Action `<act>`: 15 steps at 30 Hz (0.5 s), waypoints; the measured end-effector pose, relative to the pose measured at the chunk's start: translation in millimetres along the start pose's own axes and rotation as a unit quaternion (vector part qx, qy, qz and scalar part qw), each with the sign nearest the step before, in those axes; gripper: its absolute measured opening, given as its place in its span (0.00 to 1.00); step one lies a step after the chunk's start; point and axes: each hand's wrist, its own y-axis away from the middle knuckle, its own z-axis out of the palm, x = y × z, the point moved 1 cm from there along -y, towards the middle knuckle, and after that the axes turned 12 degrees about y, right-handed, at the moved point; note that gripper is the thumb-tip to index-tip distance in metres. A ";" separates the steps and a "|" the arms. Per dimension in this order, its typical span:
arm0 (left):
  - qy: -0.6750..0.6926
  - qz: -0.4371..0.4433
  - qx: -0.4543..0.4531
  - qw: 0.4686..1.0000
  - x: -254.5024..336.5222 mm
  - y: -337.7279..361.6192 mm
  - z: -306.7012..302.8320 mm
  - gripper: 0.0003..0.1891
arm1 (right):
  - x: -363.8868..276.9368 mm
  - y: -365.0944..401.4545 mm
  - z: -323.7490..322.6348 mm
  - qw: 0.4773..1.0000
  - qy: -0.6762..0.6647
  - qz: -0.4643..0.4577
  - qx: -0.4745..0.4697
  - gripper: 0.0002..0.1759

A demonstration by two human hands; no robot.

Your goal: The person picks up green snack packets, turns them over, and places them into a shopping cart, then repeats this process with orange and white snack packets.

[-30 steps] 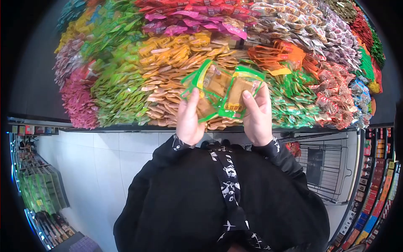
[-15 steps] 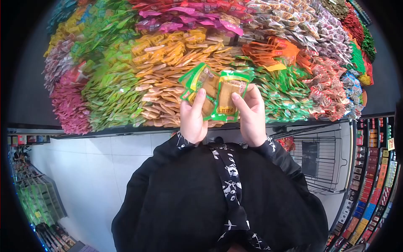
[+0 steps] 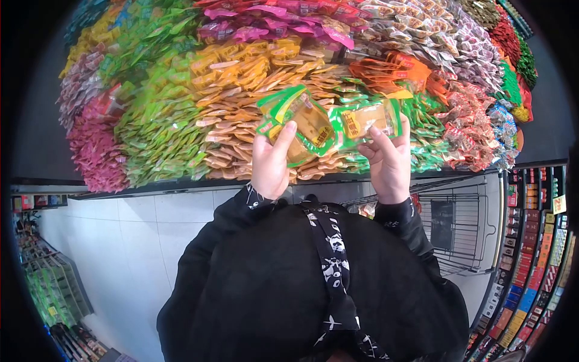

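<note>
My left hand [image 3: 270,163] is closed, its thumb pressed on overlapping green-edged snack packets [image 3: 309,122] with clear windows and flat tan pieces inside. My right hand [image 3: 391,161] pinches another green-edged snack packet [image 3: 362,119], turned sideways, its dark lettering toward the left. The packets in the two hands nearly meet or overlap at their inner edges. Both hands are above the front of a display heaped with packets; orange-yellow packets [image 3: 232,120] lie behind my left hand, and green packets [image 3: 428,136] lie beside my right.
Orange-red packets [image 3: 392,73], pink packets [image 3: 277,27] and lime-green packets [image 3: 160,133] fill other parts of the display. A wire shopping cart [image 3: 464,232] stands at the right below its edge. Shelves of boxed goods [image 3: 522,271] line the far right. Pale floor [image 3: 132,241] shows at the left.
My right hand has moved right and its packet has turned from upright to sideways. The packets in my left hand are now more exposed and tilted.
</note>
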 end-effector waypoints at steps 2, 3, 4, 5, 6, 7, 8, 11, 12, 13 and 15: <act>0.002 -0.007 -0.003 1.000 1.7 2.1 -0.1 0.15 | 2.6 -0.2 0.4 1.000 -0.001 0.011 -0.007 0.25; -0.001 -0.009 -0.007 1.000 2.1 3.1 -0.4 0.15 | 3.4 0.0 0.8 1.000 -0.001 0.011 -0.007 0.25; -0.004 -0.011 -0.012 1.000 2.7 3.8 -0.7 0.15 | 4.0 0.3 1.5 1.000 0.011 0.002 -0.002 0.23; -0.004 -0.010 -0.011 1.000 2.4 3.9 -1.8 0.15 | 4.8 0.7 1.8 1.000 0.022 -0.006 0.004 0.21; -0.013 0.003 -0.011 1.000 1.8 3.5 -3.3 0.15 | 5.3 0.9 1.0 1.000 0.022 -0.006 0.004 0.21; -0.022 0.017 -0.012 1.000 1.7 3.4 -3.6 0.14 | 5.4 0.6 -0.7 1.000 0.023 -0.004 -0.009 0.18; -0.022 0.017 -0.011 1.000 1.9 3.7 -2.4 0.14 | 6.2 0.1 -2.0 0.999 0.023 -0.002 -0.022 0.15; 0.027 0.046 0.021 0.998 1.0 5.8 4.1 0.14 | 20.8 -1.8 -6.1 0.993 0.007 0.058 -0.100 0.19; 0.039 0.041 0.026 0.998 -1.0 8.0 5.6 0.15 | 21.7 3.1 4.2 0.991 -0.003 0.082 -0.105 0.18; 0.051 0.033 0.032 0.998 -3.7 10.2 7.7 0.15 | 27.7 5.6 12.3 0.991 -0.025 0.085 -0.102 0.17; 0.034 0.046 0.018 0.998 -19.2 13.7 9.1 0.15 | 30.5 12.7 25.9 0.985 -0.076 0.114 -0.107 0.14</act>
